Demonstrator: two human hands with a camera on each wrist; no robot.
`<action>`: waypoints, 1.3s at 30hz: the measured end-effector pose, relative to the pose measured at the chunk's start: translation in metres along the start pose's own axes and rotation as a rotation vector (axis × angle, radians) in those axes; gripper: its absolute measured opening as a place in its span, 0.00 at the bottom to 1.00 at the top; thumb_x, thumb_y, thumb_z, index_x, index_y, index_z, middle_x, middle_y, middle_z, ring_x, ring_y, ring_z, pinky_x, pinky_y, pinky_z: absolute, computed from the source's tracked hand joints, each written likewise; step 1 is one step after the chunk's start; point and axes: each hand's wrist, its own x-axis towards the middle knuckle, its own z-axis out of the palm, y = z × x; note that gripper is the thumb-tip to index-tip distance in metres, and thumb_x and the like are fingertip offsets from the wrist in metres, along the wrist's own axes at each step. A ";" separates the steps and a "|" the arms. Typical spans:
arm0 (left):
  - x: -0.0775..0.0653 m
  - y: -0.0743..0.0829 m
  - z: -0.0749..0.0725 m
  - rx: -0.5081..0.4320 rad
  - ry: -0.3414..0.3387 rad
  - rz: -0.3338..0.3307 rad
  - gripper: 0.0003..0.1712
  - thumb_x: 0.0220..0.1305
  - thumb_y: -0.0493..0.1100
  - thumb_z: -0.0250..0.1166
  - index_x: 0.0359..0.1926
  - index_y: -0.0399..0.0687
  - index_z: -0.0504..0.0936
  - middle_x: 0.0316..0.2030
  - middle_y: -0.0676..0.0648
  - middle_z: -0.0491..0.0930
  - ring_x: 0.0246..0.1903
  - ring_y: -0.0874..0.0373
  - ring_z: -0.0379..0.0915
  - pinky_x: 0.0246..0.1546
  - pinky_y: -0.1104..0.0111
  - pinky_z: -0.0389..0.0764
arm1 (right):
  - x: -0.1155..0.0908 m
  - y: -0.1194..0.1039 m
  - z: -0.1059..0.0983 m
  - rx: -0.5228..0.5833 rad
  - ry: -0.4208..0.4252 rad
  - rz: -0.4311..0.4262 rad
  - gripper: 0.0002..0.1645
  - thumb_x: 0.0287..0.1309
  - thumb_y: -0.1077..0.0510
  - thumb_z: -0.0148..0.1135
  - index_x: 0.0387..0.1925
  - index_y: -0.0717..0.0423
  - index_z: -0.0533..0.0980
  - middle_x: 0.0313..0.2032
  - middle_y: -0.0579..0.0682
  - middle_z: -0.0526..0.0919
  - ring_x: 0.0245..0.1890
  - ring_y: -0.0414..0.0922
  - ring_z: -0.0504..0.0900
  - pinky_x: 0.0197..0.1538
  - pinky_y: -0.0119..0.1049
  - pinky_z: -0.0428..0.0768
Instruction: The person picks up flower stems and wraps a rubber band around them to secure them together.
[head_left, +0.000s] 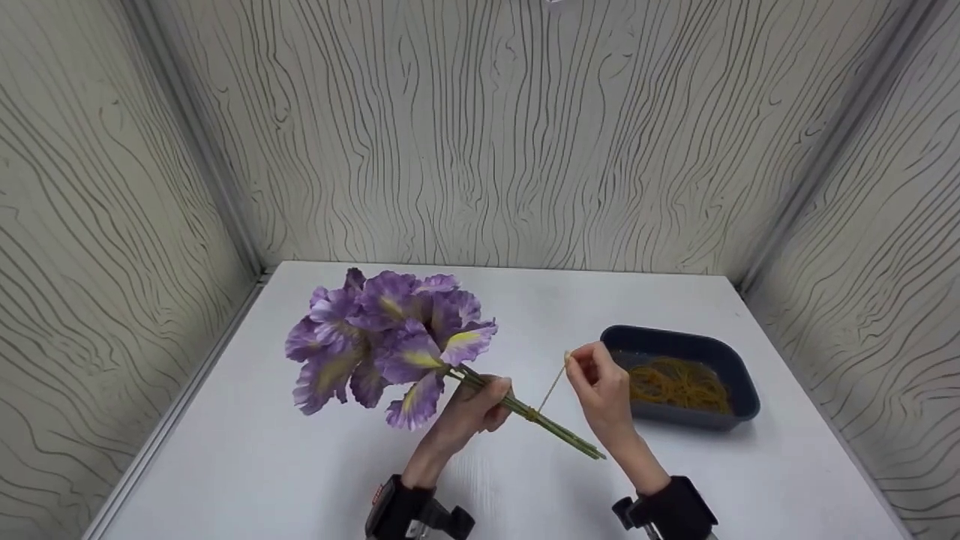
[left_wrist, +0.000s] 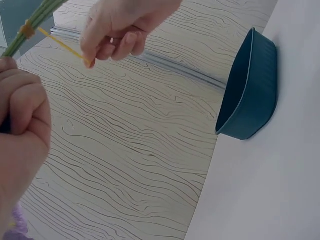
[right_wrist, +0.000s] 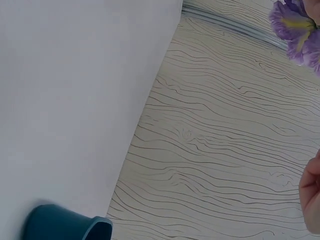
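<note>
My left hand [head_left: 474, 407] grips the green stems [head_left: 566, 435] of a bunch of purple artificial irises [head_left: 394, 330], just below the blooms, which point to the upper left. Around the stems, below that hand, a yellow rubber band [head_left: 531, 413] is wound. One loop of it is stretched taut up to my right hand [head_left: 604, 382], whose thumb and fingertips pinch its end. In the left wrist view the stretched band [left_wrist: 65, 46] runs from the stems [left_wrist: 35, 22] to the right hand [left_wrist: 117, 30]. The right wrist view catches only part of the right hand [right_wrist: 311, 195].
A dark blue tub [head_left: 739, 375] stands on the white table [head_left: 300, 480] to the right, close behind the right hand. Several yellow rubber bands [head_left: 679, 386] lie in it. Wood-patterned panels [head_left: 480, 135] enclose the table at the back and both sides.
</note>
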 end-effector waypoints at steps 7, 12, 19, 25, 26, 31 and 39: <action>0.004 -0.003 0.004 0.019 0.031 0.060 0.24 0.73 0.41 0.40 0.17 0.36 0.62 0.09 0.42 0.55 0.09 0.58 0.47 0.09 0.69 0.49 | -0.011 0.001 0.016 0.011 -0.024 0.103 0.09 0.47 0.79 0.56 0.25 0.66 0.69 0.17 0.49 0.70 0.12 0.37 0.64 0.15 0.27 0.65; 0.007 -0.007 0.007 0.009 0.114 0.123 0.23 0.71 0.34 0.37 0.17 0.34 0.62 0.09 0.41 0.55 0.09 0.56 0.48 0.09 0.68 0.50 | -0.023 -0.002 0.025 0.088 -0.088 0.291 0.07 0.53 0.76 0.54 0.27 0.65 0.68 0.18 0.49 0.72 0.13 0.37 0.65 0.15 0.28 0.65; 0.008 -0.010 0.010 0.039 0.217 0.153 0.22 0.70 0.35 0.37 0.17 0.34 0.61 0.09 0.43 0.55 0.09 0.56 0.49 0.09 0.69 0.52 | -0.038 -0.004 0.035 0.265 -0.207 0.488 0.06 0.59 0.70 0.51 0.28 0.62 0.66 0.15 0.55 0.69 0.12 0.46 0.67 0.16 0.31 0.66; 0.008 -0.013 0.010 0.067 0.344 0.167 0.23 0.71 0.35 0.38 0.16 0.33 0.60 0.08 0.44 0.54 0.08 0.55 0.47 0.09 0.65 0.50 | -0.051 -0.009 0.044 0.293 -0.165 0.504 0.06 0.59 0.70 0.53 0.27 0.63 0.69 0.14 0.54 0.69 0.10 0.43 0.65 0.13 0.29 0.66; 0.008 -0.013 0.010 0.072 0.368 0.172 0.23 0.71 0.35 0.39 0.16 0.33 0.59 0.08 0.44 0.53 0.08 0.55 0.47 0.08 0.64 0.49 | -0.053 -0.010 0.045 0.287 -0.148 0.492 0.06 0.58 0.70 0.53 0.27 0.62 0.70 0.14 0.54 0.69 0.09 0.43 0.65 0.12 0.29 0.66; 0.009 -0.018 0.007 0.139 0.475 0.194 0.23 0.70 0.34 0.40 0.15 0.33 0.60 0.07 0.43 0.54 0.07 0.57 0.48 0.07 0.65 0.50 | -0.063 -0.018 0.051 0.268 -0.063 0.413 0.06 0.55 0.74 0.55 0.27 0.63 0.71 0.15 0.54 0.71 0.09 0.45 0.65 0.11 0.28 0.64; 0.004 -0.022 0.002 0.276 0.627 0.140 0.23 0.69 0.32 0.42 0.15 0.30 0.65 0.07 0.44 0.57 0.08 0.63 0.52 0.08 0.72 0.54 | -0.069 -0.038 0.053 0.196 0.018 0.223 0.12 0.50 0.78 0.57 0.26 0.59 0.73 0.14 0.48 0.72 0.09 0.36 0.65 0.10 0.25 0.63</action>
